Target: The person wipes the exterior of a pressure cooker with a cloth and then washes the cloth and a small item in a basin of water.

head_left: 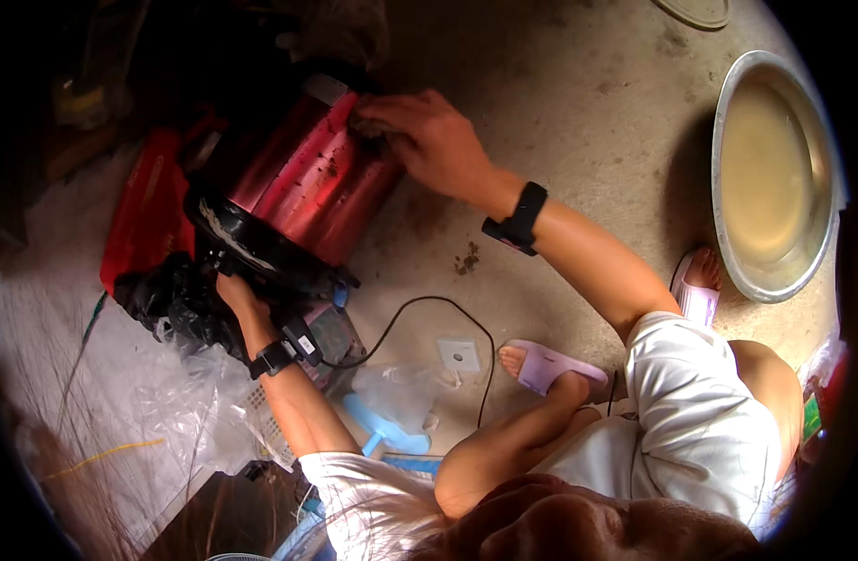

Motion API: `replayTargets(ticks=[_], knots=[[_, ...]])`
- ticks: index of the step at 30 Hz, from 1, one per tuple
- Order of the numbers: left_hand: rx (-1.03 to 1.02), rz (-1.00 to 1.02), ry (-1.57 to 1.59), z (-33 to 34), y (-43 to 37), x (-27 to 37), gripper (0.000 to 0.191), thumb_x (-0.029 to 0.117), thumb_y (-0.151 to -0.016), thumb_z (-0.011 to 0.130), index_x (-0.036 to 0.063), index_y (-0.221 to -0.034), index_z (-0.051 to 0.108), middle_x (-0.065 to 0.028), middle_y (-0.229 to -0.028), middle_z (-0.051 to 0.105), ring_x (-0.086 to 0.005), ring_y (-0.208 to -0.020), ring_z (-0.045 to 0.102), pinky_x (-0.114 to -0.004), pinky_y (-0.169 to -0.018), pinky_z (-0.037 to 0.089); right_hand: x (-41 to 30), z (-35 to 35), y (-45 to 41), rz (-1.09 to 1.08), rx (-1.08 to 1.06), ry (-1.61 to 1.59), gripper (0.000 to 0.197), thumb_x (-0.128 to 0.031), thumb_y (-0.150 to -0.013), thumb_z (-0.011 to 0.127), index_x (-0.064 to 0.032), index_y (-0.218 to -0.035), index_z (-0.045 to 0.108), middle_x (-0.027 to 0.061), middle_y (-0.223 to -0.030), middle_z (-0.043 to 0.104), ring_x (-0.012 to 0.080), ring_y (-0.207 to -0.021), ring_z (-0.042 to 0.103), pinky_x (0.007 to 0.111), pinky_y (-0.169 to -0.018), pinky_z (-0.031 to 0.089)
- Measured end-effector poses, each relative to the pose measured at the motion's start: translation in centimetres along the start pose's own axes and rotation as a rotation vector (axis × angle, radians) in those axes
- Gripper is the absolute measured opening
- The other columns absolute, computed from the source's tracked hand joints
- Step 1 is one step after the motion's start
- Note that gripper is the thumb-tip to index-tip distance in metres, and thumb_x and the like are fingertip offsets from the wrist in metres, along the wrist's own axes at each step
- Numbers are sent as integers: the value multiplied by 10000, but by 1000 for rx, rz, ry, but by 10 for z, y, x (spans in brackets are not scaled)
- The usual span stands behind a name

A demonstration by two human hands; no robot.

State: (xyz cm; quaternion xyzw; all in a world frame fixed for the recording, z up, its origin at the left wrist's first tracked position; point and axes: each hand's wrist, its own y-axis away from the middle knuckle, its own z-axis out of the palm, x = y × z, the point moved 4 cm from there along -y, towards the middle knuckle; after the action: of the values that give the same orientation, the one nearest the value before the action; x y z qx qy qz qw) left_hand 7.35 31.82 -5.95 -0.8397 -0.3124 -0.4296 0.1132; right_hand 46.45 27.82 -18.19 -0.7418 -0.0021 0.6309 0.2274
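A red metal cylindrical appliance [310,175] with black end rims lies tilted before me; it looks like an electric cooker. Dark specks of dirt cling to its side. My left hand [241,298] grips the black rim [240,238] at its lower end, its fingertips hidden there. Against the upper side of the red wall, my right hand [436,144] presses a dark, wadded scrubber [367,127], whose exact kind I cannot tell. Black plastic bags [180,298] lie close to my left hand.
At right, a metal basin [765,175] holds cloudy water. A red box [148,210] is behind the appliance. Clear plastic bags [198,400], a light-blue plastic item [390,428], a white square plate [459,354] and a black cable [436,300] lie nearer me. Dirt crumbs [467,258] dot the concrete floor.
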Motion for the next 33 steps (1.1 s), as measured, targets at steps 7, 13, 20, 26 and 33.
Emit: replayTargets(ticks=[7, 13, 20, 26, 33], knots=[[-19, -11, -22, 4, 2, -5, 307, 299, -999, 559, 32, -999, 711, -61, -793, 676, -190, -573, 609, -328, -496, 456, 9, 17, 41, 147, -42, 72, 456, -17, -905, 600, -171, -1328, 674, 40, -1432, 605, 314, -1136, 619, 413, -927, 539], [-68, 138, -85, -6, 0, -9, 255, 263, -983, 550, 46, -954, 681, -59, -787, 674, -182, -568, 604, -328, -490, 450, 22, 0, 25, 459, -108, -104, 322, -117, -950, 600, -91, -1251, 712, 122, -1243, 710, 275, -1019, 711, 378, -858, 567], [-98, 197, 6, -2, 4, -10, 195, 217, -966, 556, 49, -941, 653, -55, -813, 667, -172, -599, 607, -315, -506, 452, 35, -4, -76, 335, -170, -124, 381, -162, -944, 574, -138, -1301, 706, 136, -1150, 749, 290, -1080, 714, 381, -945, 554], [-108, 120, 31, -2, -4, -12, 234, 209, -964, 562, 25, -1001, 700, -65, -891, 695, -198, -742, 656, -337, -658, 523, 45, 12, -65, 87, -199, 17, 485, -153, -889, 586, -213, -1364, 661, 94, -1322, 678, 344, -1197, 645, 428, -1002, 536], [-91, 34, 69, 3, 4, -4, 230, 181, -955, 550, 14, -935, 707, -58, -858, 677, -195, -748, 639, -355, -698, 515, 16, -11, -9, 151, -58, 234, 473, -147, -841, 623, -182, -1309, 678, 86, -1336, 665, 360, -1098, 678, 448, -915, 582]])
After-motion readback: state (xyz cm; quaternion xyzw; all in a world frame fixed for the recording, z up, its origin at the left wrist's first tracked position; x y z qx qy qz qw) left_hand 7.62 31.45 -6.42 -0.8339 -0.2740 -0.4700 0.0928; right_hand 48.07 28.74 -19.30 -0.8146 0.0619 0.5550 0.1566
